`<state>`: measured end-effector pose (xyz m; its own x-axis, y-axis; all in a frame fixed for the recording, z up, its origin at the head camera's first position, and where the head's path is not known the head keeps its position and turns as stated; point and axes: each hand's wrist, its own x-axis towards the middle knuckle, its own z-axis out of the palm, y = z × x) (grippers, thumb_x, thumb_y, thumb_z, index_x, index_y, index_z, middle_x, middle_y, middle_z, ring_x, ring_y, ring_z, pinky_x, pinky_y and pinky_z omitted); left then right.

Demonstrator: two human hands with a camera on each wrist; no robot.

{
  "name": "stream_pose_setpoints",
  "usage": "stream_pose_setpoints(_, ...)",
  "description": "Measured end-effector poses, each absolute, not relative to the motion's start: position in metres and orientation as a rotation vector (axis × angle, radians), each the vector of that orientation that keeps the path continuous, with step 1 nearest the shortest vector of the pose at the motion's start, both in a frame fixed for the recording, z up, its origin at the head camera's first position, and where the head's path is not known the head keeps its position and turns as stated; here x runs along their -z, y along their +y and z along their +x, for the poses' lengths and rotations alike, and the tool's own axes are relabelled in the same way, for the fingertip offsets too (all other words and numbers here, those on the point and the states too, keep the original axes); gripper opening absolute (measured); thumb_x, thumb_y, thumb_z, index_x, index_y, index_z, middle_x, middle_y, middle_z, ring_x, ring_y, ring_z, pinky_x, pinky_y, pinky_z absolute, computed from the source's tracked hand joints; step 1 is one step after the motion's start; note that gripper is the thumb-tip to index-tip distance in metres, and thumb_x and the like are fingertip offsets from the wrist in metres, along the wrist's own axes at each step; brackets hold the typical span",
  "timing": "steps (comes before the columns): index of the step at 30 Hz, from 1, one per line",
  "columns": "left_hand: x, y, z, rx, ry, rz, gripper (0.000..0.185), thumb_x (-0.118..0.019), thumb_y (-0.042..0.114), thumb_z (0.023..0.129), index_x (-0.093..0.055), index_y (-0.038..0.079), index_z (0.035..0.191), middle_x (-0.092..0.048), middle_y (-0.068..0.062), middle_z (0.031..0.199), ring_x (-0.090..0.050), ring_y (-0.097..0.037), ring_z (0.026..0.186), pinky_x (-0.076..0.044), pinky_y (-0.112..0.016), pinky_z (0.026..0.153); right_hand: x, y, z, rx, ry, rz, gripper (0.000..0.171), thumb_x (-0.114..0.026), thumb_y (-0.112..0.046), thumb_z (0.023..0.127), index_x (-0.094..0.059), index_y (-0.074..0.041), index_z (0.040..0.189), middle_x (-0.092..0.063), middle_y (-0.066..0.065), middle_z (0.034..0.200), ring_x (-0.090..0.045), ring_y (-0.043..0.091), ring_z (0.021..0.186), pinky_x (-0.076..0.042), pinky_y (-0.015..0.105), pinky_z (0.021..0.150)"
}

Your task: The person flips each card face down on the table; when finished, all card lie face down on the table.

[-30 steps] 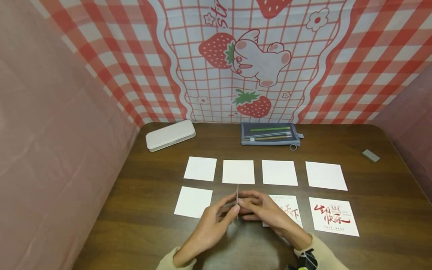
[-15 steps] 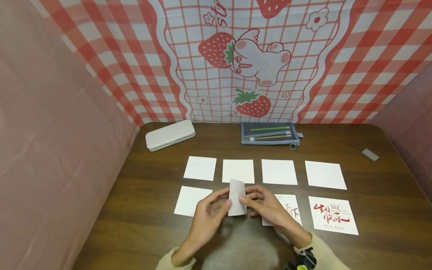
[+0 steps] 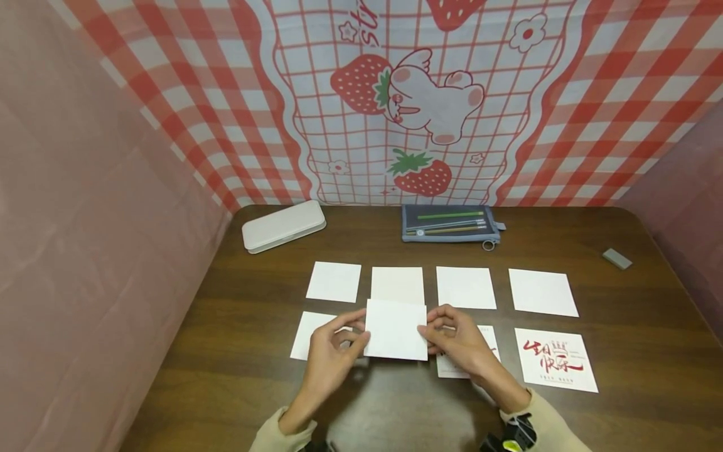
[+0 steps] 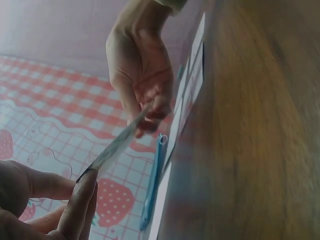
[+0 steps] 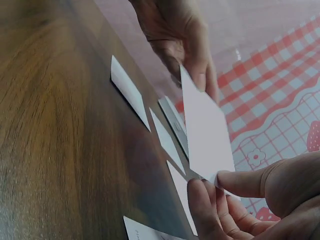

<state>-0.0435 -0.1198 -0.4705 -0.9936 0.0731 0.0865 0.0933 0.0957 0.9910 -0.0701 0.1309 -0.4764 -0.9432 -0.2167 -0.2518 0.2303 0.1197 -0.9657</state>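
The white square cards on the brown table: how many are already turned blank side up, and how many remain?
Five white square cards lie blank side up. Left hand and right hand hold a sixth card above the table, blank face showing. Two red-lettered cards remain printed side up.

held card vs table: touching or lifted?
Apart. The right wrist view shows the held card pinched between the left hand and right hand, hanging clear above the table.

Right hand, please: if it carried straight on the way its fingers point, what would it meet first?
The right hand points left along the blank card it pinches, so it would probably meet the left hand holding the opposite edge; depth is uncertain.
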Motion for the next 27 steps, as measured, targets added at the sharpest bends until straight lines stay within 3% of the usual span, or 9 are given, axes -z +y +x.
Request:
stream_pose_setpoints(5,0.473,-0.121,-0.046,2.061,-2.408,-0.082,0.041,-0.074,-0.011,0.087,-0.069,-0.007,0.128,-0.07,-0.025,0.1,-0.074,-0.02,0.072,-0.059,-0.02,0.06,0.479,0.132,-0.07,1.896,2.075,0.026,0.036,-0.073,-0.008,0.097,-0.053,0.012,0.118,-0.065,0.009,0.094,-0.068,0.009,0.073,-0.065,0.028,0.068)
stream_pose_setpoints(12,0.477,-0.123,-0.047,2.021,-2.478,-0.07,0.04,-0.074,-0.01,0.087,-0.069,-0.007,0.126,-0.071,-0.025,0.096,-0.072,-0.017,0.063,-0.064,-0.033,0.057,0.482,0.133,-0.07,1.883,2.073,0.057,0.035,-0.074,-0.007,0.096,-0.054,0.013,0.118,-0.065,0.009,0.093,-0.067,0.008,0.071,-0.066,0.03,0.068)
stream_pose_setpoints(19,0.482,-0.123,-0.049,1.944,-2.561,-0.1,0.038,-0.076,-0.008,0.087,-0.069,-0.008,0.124,-0.073,-0.022,0.095,-0.072,-0.016,0.061,-0.06,-0.022,0.056,0.486,0.133,-0.069,1.856,2.129,0.059,0.034,-0.075,-0.005,0.094,-0.058,0.013,0.117,-0.068,0.016,0.098,-0.069,0.01,0.076,-0.066,0.03,0.067)
stream_pose_setpoints(27,0.486,-0.123,-0.051,1.935,-2.589,-0.113,0.039,-0.076,-0.011,0.085,-0.069,-0.009,0.123,-0.072,-0.022,0.093,-0.076,-0.031,0.068,-0.063,-0.026,0.056,0.488,0.132,-0.067,1.825,2.201,0.073,0.034,-0.076,-0.003,0.092,-0.06,0.011,0.119,-0.069,0.019,0.098,-0.07,0.01,0.075,-0.066,0.031,0.065)
